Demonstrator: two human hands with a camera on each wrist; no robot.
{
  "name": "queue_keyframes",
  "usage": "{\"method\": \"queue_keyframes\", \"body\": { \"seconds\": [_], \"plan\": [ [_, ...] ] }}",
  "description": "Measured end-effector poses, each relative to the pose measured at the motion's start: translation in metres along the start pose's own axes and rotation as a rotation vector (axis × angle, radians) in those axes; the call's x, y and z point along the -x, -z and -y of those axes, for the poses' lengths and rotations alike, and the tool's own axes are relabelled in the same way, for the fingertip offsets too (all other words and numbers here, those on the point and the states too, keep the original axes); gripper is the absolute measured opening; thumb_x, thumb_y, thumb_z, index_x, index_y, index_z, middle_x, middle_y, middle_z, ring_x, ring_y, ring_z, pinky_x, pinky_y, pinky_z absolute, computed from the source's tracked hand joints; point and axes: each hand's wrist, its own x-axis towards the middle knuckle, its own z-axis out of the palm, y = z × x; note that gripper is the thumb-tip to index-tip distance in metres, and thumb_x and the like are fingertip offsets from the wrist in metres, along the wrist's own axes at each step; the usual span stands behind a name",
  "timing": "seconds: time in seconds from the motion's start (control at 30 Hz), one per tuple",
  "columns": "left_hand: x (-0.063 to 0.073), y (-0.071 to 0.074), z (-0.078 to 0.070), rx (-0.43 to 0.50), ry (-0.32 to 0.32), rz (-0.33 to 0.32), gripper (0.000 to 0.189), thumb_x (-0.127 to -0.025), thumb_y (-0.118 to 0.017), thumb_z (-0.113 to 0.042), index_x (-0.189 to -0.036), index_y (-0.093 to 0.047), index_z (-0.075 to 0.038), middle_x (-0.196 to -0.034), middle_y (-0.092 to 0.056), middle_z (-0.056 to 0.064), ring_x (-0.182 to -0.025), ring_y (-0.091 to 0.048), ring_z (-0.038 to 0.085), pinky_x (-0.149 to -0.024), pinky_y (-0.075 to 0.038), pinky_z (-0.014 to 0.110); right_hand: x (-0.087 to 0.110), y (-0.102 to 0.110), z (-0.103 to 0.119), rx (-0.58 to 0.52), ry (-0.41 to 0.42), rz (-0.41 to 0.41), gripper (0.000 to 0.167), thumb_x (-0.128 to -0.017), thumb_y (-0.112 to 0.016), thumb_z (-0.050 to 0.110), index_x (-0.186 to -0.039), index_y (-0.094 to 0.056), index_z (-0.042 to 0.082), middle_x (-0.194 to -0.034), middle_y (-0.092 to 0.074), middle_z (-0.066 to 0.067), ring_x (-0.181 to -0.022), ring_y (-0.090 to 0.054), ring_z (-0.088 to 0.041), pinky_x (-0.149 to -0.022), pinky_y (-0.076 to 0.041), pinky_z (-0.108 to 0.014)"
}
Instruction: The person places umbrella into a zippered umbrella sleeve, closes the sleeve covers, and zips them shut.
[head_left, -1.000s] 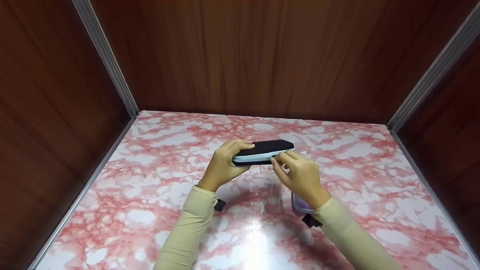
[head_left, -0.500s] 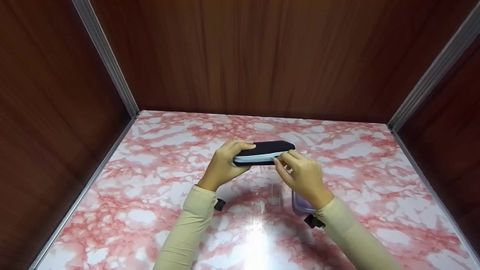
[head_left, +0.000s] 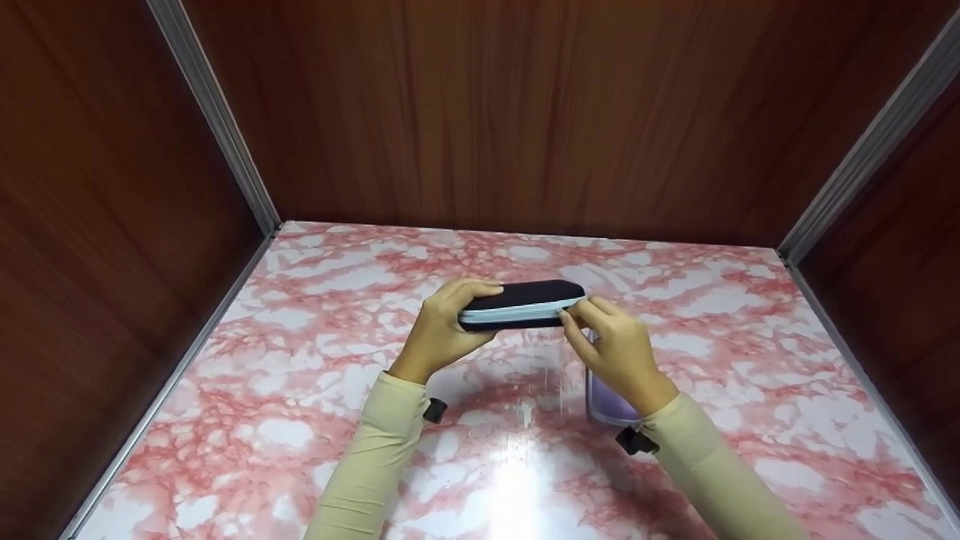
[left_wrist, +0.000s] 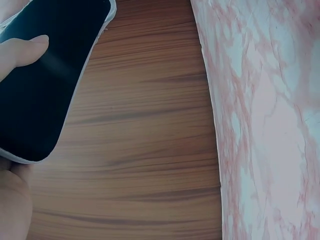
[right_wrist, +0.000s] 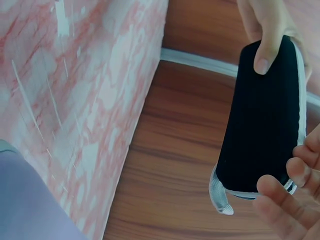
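A black zip case (head_left: 525,296) with a pale blue zip band round its side is held up above the table. My left hand (head_left: 442,326) grips its left end, thumb over the top and fingers beneath; in the left wrist view the thumb lies flat on the dark face of the case (left_wrist: 50,85). At the right end of the band, my right hand (head_left: 615,349) pinches the small zip pull between thumb and forefinger. The right wrist view shows a short grey fabric strap (right_wrist: 218,192) hanging from a corner of the case.
A purple container (head_left: 611,401) with a clear rim stands on the table, partly hidden under my right wrist. The pink and white marbled table (head_left: 300,300) is bounded by dark wood panels (head_left: 480,112) with metal edge strips.
My right hand has slid a little to the right along the zip band with the pull. The left hand and the case have shifted slightly left.
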Motion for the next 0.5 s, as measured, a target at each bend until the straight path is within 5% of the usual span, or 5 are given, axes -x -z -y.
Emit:
{"method": "queue_keyframes", "body": {
  "seconds": [0.5],
  "plan": [
    [0.0026,0.0018,0.0011,-0.032,0.012,-0.023,0.044,-0.077,-0.083,-0.004,-0.118,-0.068,-0.009,-0.121,-0.068,0.000,-0.113,-0.061,0.015,-0.098,-0.048,0.031,0.0020,-0.0015,-0.0033,-0.112,-0.043,-0.013,0.010,-0.092,-0.066,0.004,-0.084,-0.063,0.010,-0.079,-0.059,0.002,-0.074,-0.062,-0.011,-0.066,-0.050,-0.024]
  ]
}}
